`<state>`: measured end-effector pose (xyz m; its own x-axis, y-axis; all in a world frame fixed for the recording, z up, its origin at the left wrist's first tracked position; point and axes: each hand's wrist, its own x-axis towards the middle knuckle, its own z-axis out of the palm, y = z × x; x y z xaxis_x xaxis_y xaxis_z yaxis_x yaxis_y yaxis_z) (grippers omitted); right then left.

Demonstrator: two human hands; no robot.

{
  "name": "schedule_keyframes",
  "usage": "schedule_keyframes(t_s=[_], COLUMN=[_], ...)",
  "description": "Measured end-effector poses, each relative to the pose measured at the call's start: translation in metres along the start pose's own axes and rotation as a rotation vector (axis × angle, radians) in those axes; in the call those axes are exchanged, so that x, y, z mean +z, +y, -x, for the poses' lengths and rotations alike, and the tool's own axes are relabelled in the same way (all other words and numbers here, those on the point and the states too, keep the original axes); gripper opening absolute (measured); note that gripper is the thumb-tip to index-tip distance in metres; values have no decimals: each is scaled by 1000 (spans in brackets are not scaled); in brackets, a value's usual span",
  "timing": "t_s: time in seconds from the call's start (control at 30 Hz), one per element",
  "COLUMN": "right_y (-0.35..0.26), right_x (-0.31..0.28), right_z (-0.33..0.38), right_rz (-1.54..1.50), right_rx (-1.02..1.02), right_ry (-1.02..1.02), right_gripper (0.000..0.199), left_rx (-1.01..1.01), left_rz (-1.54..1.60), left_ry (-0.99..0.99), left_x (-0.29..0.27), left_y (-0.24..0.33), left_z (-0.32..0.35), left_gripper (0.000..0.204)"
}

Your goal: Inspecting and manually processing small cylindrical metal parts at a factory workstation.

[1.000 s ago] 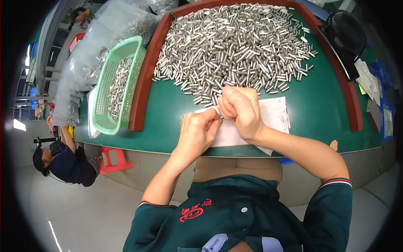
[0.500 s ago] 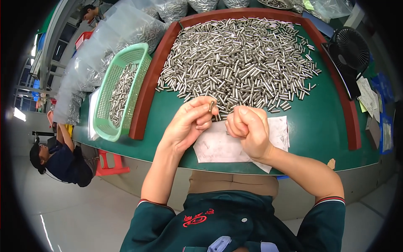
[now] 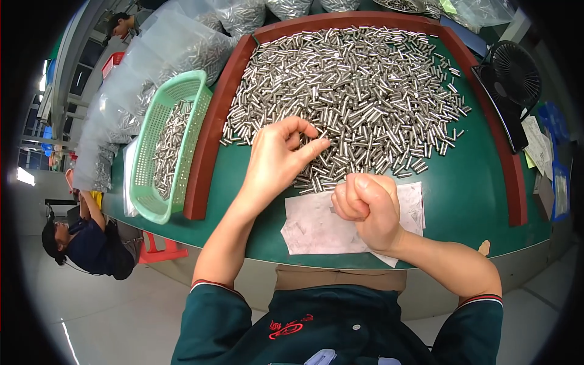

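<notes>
Short shiny metal pins (image 3: 365, 91) lie heaped on the green table. Over the near left edge of that heap is my left hand (image 3: 277, 155), its thumb and index finger apart; some of its fingers are bent and partly hidden. No held pin can be made out in it. Closer to me, my right hand (image 3: 370, 210) is curled into a fist above a stained white cloth (image 3: 316, 228). A bit of grey metal pin (image 3: 333, 210) shows at the fist's left side; anything else inside is hidden.
Dark red wooden bars (image 3: 207, 149) frame the heap. Left of them stands a green plastic basket (image 3: 141, 176) with more pins, beside filled clear bags (image 3: 109, 115). A black fan (image 3: 514, 73) stands at right. Two people are at far left, near a red stool (image 3: 161, 250).
My left hand has gone from holding a pin between thumb and finger to reaching forward over the heap with its fingers parted. My right fist stays closed, slightly lower in view.
</notes>
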<state>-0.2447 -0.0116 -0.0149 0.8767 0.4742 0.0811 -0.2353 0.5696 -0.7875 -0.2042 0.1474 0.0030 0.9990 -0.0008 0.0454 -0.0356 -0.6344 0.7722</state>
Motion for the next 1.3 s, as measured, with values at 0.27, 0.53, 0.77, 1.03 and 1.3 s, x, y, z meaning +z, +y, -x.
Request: schedule_keyframes(t_s=[0.27, 0.53, 0.77, 1.03, 1.3], right_y=[1, 3, 1, 0, 1], right_x=[-1, -2, -2, -2, -2], right_z=[1, 1, 0, -1, -2], right_rz=[12, -1, 8, -50, -56], right_rx=[-61, -64, -9, -6, -18], right_ry=[-49, -61, -27, -30, -26], right_gripper=[34, 34, 36, 36, 38], left_rx=[77, -173, -253, -173, -225], left_rz=[-167, 865, 1167, 1033, 1086], left_ry=[77, -181, -338, -316, -293], left_x=[14, -2, -6, -8, -6], left_y=[9, -6, -13, -17, -16], left_z=[-2, 2, 3, 5, 7], left_gripper=[21, 13, 15, 20, 27])
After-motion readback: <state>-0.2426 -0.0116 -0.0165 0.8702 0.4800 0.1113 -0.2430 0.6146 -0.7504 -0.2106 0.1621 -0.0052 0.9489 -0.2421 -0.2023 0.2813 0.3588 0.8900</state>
